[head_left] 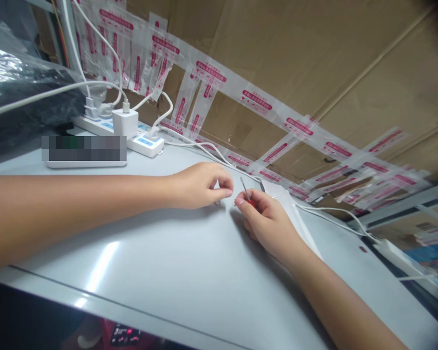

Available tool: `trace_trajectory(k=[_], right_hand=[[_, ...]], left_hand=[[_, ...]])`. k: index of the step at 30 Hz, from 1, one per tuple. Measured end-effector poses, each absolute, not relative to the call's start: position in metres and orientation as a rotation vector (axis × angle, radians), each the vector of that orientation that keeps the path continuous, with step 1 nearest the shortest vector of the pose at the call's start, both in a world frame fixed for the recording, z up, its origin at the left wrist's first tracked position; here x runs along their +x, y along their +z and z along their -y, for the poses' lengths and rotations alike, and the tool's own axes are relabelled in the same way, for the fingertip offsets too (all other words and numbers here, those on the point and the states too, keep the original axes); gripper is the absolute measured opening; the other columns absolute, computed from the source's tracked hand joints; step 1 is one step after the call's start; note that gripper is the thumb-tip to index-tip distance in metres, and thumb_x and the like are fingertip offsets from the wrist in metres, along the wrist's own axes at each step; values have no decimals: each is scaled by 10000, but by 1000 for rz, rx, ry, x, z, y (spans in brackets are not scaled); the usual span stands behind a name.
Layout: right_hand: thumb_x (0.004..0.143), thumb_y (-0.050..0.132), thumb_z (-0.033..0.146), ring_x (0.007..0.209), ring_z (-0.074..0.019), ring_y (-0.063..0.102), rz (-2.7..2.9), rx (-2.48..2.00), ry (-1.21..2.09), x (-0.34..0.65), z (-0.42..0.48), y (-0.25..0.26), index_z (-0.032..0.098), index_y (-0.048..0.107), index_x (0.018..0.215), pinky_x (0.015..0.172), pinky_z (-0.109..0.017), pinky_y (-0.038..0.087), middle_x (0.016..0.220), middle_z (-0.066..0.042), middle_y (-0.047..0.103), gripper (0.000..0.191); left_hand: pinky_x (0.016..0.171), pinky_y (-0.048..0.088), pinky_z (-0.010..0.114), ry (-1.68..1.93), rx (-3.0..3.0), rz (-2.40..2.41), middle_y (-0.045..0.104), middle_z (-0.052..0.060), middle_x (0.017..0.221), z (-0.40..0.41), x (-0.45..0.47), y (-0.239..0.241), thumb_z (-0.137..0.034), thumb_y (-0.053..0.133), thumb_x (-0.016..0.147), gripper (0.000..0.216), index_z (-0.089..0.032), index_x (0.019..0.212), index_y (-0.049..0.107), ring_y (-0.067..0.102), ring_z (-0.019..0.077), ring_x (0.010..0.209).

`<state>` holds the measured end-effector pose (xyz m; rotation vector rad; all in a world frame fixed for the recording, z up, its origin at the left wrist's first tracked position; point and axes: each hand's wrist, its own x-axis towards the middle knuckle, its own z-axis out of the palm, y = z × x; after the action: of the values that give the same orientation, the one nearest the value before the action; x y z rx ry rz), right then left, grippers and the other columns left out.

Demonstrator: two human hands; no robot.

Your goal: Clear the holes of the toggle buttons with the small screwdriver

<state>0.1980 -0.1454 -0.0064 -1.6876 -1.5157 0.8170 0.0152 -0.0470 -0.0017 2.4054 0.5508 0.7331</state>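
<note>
My left hand (200,184) rests on the grey tabletop (160,262) with its fingers curled into a pinch on something too small to make out. My right hand (268,221) lies just to its right, fingers closed around a small screwdriver (245,191) with a red handle and a thin metal shaft pointing up and away. The fingertips of both hands nearly touch. A white flat piece (290,204) lies under and behind my right hand.
A white power strip (146,143) with a charger (124,122) and white cables (204,146) sits at the back left. Cardboard (314,58) with printed tape strips (255,99) forms the back wall. A black plastic-wrapped bundle (18,97) lies far left.
</note>
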Motion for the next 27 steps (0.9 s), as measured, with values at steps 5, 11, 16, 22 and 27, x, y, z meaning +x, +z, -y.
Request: trace_trajectory(k=[5,11,16,22,27], right_hand=[[860,620,424,378,-37,305,1317,-1610,992,193,144,-5,212,510,820,366,-187,173,563,80,449,243],[853,644,415,354,-6,327,1305,-1539,1050,191,145,-3,187,542,846,338,-179,159,758,17,631,250],[865,650,407,358,-13,330,1328,-1504,1064,192,145,-3,183,563,845,341,-170,173,645,49,557,241],[870,658,449,374,-29,337,1356,-1495,1006,190,146,-2,188,572,846,356,-166,190,547,74,465,276],[867,665,444,377,-32,327,1343,-1492,1006,188,148,1,181,581,840,359,-167,193,514,80,438,278]], left_hand=[[597,426,228,684,2023,-612,694,1,745,47,16,3,-201,601,839,133,-151,896,710,619,121,680],[608,460,199,674,1859,-584,692,-14,754,45,18,0,-113,631,797,86,-143,867,672,617,86,665],[646,492,217,623,1740,-584,699,1,726,46,21,0,-107,628,812,57,-135,843,668,635,92,663],[738,514,232,576,1684,-555,725,-3,811,49,18,3,-154,669,818,54,-153,863,698,651,95,742],[757,516,245,552,1702,-509,733,-7,818,46,17,1,-171,674,815,64,-165,874,698,668,106,760]])
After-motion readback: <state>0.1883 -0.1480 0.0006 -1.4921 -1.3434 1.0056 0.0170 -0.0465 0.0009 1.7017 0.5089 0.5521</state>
